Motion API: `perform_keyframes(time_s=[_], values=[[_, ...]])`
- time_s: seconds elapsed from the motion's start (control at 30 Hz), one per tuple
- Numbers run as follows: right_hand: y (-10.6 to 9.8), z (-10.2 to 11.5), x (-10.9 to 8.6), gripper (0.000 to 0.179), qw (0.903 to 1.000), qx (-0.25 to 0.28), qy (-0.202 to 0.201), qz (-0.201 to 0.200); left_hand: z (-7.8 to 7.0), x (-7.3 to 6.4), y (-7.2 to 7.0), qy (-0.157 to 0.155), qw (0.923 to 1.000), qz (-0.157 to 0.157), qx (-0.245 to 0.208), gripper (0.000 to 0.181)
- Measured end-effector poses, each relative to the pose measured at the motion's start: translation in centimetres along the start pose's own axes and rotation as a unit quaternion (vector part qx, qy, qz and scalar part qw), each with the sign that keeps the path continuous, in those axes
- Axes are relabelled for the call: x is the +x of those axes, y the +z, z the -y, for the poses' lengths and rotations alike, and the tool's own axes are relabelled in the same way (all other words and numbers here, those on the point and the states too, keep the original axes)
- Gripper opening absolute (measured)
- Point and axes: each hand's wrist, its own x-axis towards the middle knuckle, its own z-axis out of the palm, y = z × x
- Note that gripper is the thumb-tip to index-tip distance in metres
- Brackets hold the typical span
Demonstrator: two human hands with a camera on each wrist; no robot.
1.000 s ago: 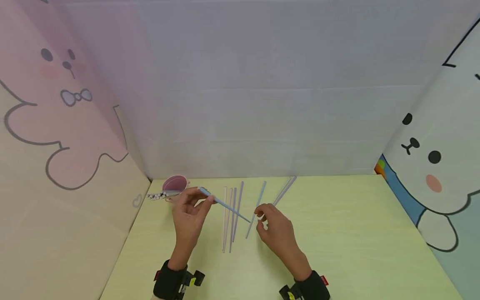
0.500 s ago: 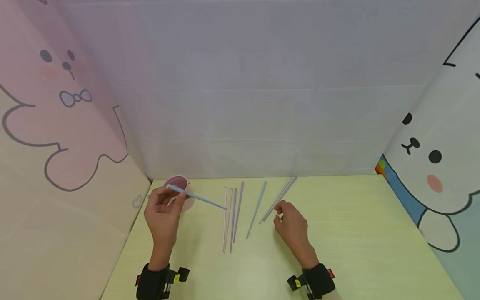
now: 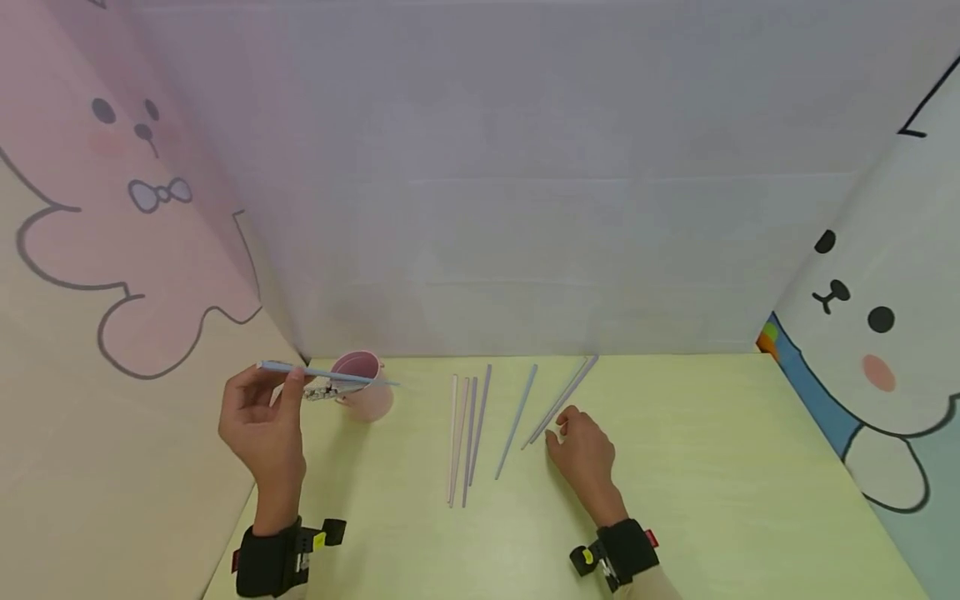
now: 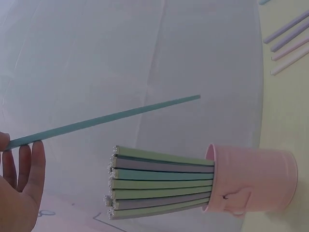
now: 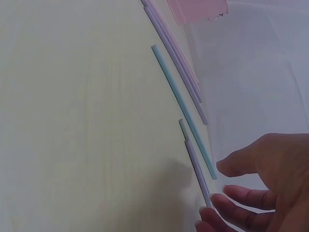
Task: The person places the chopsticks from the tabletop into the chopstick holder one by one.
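Left hand [image 3: 264,425]: thumb and fingers pinch a blue stick [image 4: 104,119] near one end; pink cup [image 4: 260,179] of sticks [image 4: 161,183] right of them. Right hand [image 3: 583,457]: thumb apart from loosely bent fingers, purple stick [image 5: 197,171] just beside; contact unclear.

"What's my right-wrist view missing?"

"The right hand [image 5: 286,181] covers the far end of the purple stick [image 5: 196,169] (touching? I can't tell); the top edge crops the pink bucket [image 5: 200,9]."

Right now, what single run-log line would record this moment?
left hand: pinches blue stick | right hand: near purple stick on table | pink cup: upright, holds sticks
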Motion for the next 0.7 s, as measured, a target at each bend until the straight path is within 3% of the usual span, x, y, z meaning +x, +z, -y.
perform_keyframes(time_s=[0.27,0.43,0.7], values=[[1.3,0.3,0.3,0.027,0.9998,-0.005,0.016,-0.011,0.0,1.3,-0.6,0.023,0.9981,-0.053,0.02,0.03],[1.6,-0.1,0.3,0.033,0.9994,-0.014,0.028,-0.016,0.7,1.2,-0.9,0.018,0.9967,-0.069,0.037,0.03],[1.7,-0.2,0.4,0.037,0.9993,-0.013,0.031,-0.013,2.0,-0.2,-1.9,0.008,0.9928,-0.047,0.11,0.032]])
